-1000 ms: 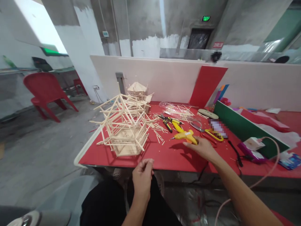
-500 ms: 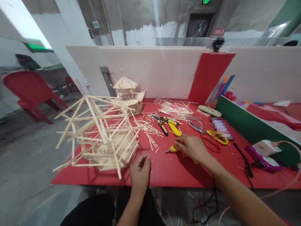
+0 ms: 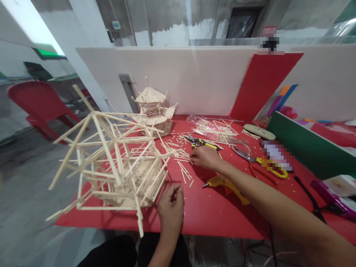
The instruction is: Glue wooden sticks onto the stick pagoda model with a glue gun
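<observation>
A large pavilion frame of pale wooden sticks (image 3: 116,159) stands on the left of the red table. Just right of its base rests my left hand (image 3: 171,204), closed with curled fingers; whatever is inside it is hidden. My right hand (image 3: 205,157) reaches over the loose cut sticks (image 3: 183,168), fingertips drawn together at the right side of the pile; I cannot make out anything between them. Black-and-yellow pliers (image 3: 204,142) lie just beyond that hand. Under my right forearm a yellow glue gun (image 3: 222,182) lies with its nozzle towards the left.
A smaller finished stick pavilion (image 3: 152,111) stands at the back. Bagged sticks (image 3: 214,128), yellow-handled scissors (image 3: 268,165) and an oval beige case (image 3: 258,131) lie right of it. A green board (image 3: 308,148) edges the right side; the red table (image 3: 211,218) ends near my knees.
My right hand has left the glue gun and moved forward and left to the loose sticks and pliers. My left hand stays closed beside the frame. The view has shifted slightly.
</observation>
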The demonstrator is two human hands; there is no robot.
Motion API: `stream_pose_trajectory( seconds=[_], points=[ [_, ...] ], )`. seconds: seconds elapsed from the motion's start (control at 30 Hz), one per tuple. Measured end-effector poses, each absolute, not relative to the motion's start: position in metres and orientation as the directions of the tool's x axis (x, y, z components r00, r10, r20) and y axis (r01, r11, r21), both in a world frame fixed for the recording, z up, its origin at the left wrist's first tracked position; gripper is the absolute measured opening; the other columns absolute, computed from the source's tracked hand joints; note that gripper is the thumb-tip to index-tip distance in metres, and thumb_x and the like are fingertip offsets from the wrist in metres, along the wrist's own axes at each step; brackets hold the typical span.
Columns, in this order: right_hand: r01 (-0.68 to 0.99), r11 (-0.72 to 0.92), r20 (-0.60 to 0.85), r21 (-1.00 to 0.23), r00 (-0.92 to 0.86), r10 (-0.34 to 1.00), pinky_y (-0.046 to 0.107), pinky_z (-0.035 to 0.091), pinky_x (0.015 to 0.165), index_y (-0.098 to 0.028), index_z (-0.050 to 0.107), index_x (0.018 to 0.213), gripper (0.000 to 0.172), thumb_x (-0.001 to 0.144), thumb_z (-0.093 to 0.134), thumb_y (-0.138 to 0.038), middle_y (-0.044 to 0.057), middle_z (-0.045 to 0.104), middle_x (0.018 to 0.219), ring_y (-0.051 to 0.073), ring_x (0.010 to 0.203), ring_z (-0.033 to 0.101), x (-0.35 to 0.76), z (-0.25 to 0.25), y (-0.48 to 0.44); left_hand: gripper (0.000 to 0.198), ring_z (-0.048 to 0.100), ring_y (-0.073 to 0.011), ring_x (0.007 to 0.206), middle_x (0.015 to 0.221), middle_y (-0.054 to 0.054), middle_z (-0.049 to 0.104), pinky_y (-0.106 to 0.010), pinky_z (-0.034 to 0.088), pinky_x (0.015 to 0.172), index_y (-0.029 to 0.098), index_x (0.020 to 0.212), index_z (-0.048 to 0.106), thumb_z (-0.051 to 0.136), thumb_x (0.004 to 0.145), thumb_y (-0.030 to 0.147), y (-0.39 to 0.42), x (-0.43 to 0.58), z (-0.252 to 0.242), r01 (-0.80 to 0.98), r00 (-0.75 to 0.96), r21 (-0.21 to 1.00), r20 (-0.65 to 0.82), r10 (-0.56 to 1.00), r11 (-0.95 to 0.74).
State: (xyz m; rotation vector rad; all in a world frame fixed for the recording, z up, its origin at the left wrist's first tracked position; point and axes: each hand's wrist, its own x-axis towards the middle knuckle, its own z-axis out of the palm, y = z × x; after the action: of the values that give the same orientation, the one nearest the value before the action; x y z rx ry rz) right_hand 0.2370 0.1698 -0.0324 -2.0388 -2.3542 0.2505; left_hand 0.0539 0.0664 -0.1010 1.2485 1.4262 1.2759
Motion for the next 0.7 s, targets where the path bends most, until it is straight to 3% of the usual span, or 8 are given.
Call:
stream_pose_trajectory(
  seconds=[0.1, 0.23, 0.57, 0.7],
  points=[
    [0.980, 0.148, -0.103, -0.131, -0.162, 0.981, 0.024, 0.038, 0.068, -0.029, 0.073, 0.093, 0.026, 0.082, 0.050, -0.033, 0.004, 0.072, 0.091, 0.020, 0.087, 0.063, 0.233, -0.031, 0.186, 0.027, 0.055, -0.0124, 0.055, 0.071, -0.003, 0.062, -0.023, 0.049, 0.051, 0.017, 0.096, 0.069, 0.058, 0.080, 0.036, 0.069, 0.053, -0.105, 0.167, -0.092, 0.986, 0.028, 0.995, -0.012],
    [0.979, 0.159, -0.112, -0.130, -0.173, 0.979, 0.025, 0.040, 0.069, -0.028, 0.072, 0.097, 0.027, 0.081, 0.051, -0.032, 0.004, 0.072, 0.094, 0.020, 0.088, 0.063, 0.229, -0.030, 0.202, 0.029, 0.057, -0.0135, 0.057, 0.079, -0.005, 0.064, -0.025, 0.051, 0.054, 0.017, 0.099, 0.069, 0.058, 0.079, 0.037, 0.073, 0.053, -0.109, 0.178, -0.096, 0.984, 0.040, 0.995, -0.023],
    [0.956, 0.228, -0.148, -0.183, -0.256, 0.955, 0.024, 0.042, 0.071, -0.030, 0.072, 0.098, 0.026, 0.080, 0.054, -0.035, 0.001, 0.072, 0.097, 0.019, 0.088, 0.063, 0.219, -0.034, 0.228, 0.033, 0.056, -0.0141, 0.053, 0.066, -0.003, 0.063, -0.024, 0.050, 0.049, 0.016, 0.094, 0.071, 0.063, 0.075, 0.041, 0.076, 0.054, -0.109, 0.146, -0.105, 0.989, 0.005, 0.994, 0.011],
    [0.948, 0.262, -0.149, -0.182, -0.290, 0.945, 0.023, 0.042, 0.068, -0.024, 0.074, 0.092, 0.024, 0.076, 0.058, -0.031, 0.005, 0.072, 0.091, 0.021, 0.086, 0.064, 0.212, -0.039, 0.230, 0.031, 0.057, -0.0140, 0.054, 0.067, -0.002, 0.063, -0.024, 0.049, 0.050, 0.016, 0.094, 0.070, 0.062, 0.077, 0.040, 0.076, 0.055, -0.109, 0.177, -0.097, 0.984, 0.000, 0.995, 0.017]
  ],
)
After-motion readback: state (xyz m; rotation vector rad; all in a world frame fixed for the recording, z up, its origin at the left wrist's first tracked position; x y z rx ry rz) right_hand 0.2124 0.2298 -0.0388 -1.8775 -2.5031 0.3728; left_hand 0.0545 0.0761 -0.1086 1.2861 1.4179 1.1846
